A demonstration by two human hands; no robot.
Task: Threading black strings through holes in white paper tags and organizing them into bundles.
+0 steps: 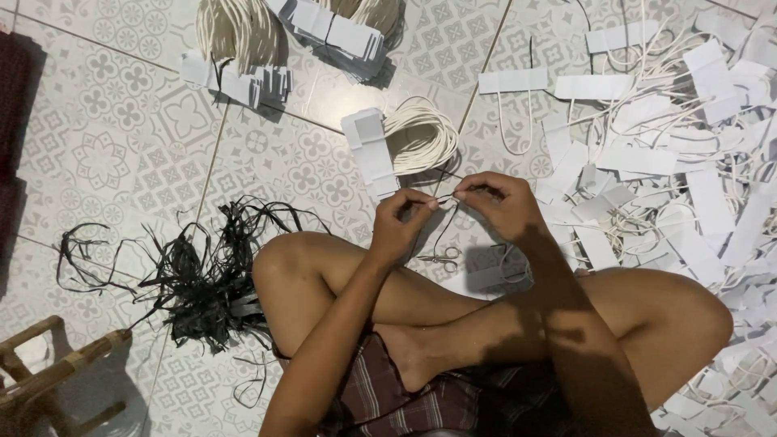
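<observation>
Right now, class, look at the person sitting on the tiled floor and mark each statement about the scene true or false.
1. Both hands, the left hand and the right hand, pinch a thin black strand between them. True.
2. The small scissors are held in the right hand. False: they lie on the floor below the hands.
3. A tangle of black strips lies beside the person's left knee. True.
4. The loose pile of white paper strips with cords lies on the left-hand side. False: it spreads over the floor on the right.
5. The coil of white cord hangs from a chair. False: it lies on the floor tiles.
</observation>
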